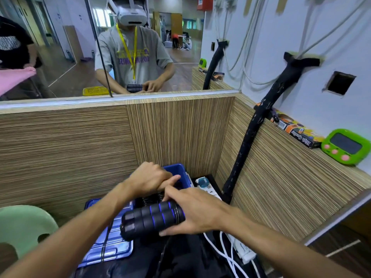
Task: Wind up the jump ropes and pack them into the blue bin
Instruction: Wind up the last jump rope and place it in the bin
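Black foam with purple rings covers the two jump rope handles that we hold side by side just above the near end of the blue bin. Our right hand wraps the right ends of the handles, thumb underneath and fingers curled over the top. Our left hand is further back over the bin, its fingers curled down around the black rope coil, which sits bunched between the two hands; how much of the coil lies inside the bin we cannot tell, as the hands cover it. The bin's clear blue lid lies flat to the left, under our left forearm.

The bin stands in a corner of striped wood panels. Just to its right lies a white power strip with white cables trailing toward us. A black wrapped pole leans up the right-hand panel to the wall. On the ledge above sit a green timer and an orange box. A pale green chair shows at lower left, and the mirror behind reflects a person wearing a headset.
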A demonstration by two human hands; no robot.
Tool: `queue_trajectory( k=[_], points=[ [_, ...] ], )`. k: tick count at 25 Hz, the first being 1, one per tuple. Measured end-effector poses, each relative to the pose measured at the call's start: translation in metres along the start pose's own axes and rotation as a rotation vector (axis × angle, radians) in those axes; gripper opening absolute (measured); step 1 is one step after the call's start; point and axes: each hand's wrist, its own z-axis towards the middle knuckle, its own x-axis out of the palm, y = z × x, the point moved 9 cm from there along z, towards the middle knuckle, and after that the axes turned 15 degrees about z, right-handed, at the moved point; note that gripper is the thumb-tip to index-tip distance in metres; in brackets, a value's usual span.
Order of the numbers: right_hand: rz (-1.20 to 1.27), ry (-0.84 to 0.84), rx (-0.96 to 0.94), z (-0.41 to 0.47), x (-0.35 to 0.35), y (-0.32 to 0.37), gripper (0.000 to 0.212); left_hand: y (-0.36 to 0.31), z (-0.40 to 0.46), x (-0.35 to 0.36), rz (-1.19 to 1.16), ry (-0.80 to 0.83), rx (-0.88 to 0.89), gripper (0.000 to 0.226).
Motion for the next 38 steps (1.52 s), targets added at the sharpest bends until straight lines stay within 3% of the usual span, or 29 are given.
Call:
queue_trajectory(
  k=[3, 5, 7, 9, 11, 13, 18, 21, 26, 31, 34, 38],
  points=[
    [-0.067, -0.055, 0.074, 0.003, 0.002, -0.012, 0.056, 0.009, 0.006, -0.028, 0.183, 0.001, -0.038, 0.076],
    [-0.108, -0.149, 0.232, 0.008, -0.007, -0.035, 0.068, 0.006, 0.015, -0.057, 0.227, -0.065, -0.174, 0.068],
    [-0.148, -0.225, 0.425, 0.011, -0.019, -0.065, 0.079, -0.009, 0.020, -0.069, 0.215, -0.032, -0.265, 0.059],
    [-0.165, -0.322, 0.491, 0.013, -0.034, -0.089, 0.056, -0.029, 0.019, -0.071, 0.165, 0.020, -0.325, 0.048],
    [-0.189, -0.423, 0.465, 0.015, -0.054, -0.098, 0.028, -0.042, 0.013, -0.065, 0.099, 0.056, -0.416, 0.041],
    [-0.193, -0.462, 0.466, 0.018, -0.069, -0.101, 0.019, -0.045, 0.007, -0.054, -0.055, 0.051, -0.530, 0.041],
    [-0.139, -0.489, 0.528, 0.019, -0.080, -0.100, 0.029, -0.044, -0.008, -0.035, -0.702, -0.165, -0.689, 0.044],
    [-0.081, -0.498, 0.529, 0.025, -0.080, -0.098, 0.020, -0.038, -0.011, -0.036, -0.815, -0.240, -0.713, 0.043],
    [-0.055, -0.552, 0.473, 0.030, -0.083, -0.088, 0.028, -0.026, -0.023, 0.004, -1.198, -0.225, -0.835, 0.048],
    [0.007, -0.517, 0.423, 0.034, -0.068, -0.080, 0.027, -0.031, -0.029, 0.045, -1.282, -0.188, -0.925, 0.052],
    [0.039, -0.495, 0.427, 0.031, -0.068, -0.082, 0.029, -0.026, -0.021, 0.057, -1.301, -0.192, -0.891, 0.050],
    [0.117, -0.356, 0.380, 0.023, -0.062, -0.078, 0.029, -0.017, -0.008, 0.045, -1.236, -0.275, -0.803, 0.030]
  ],
)
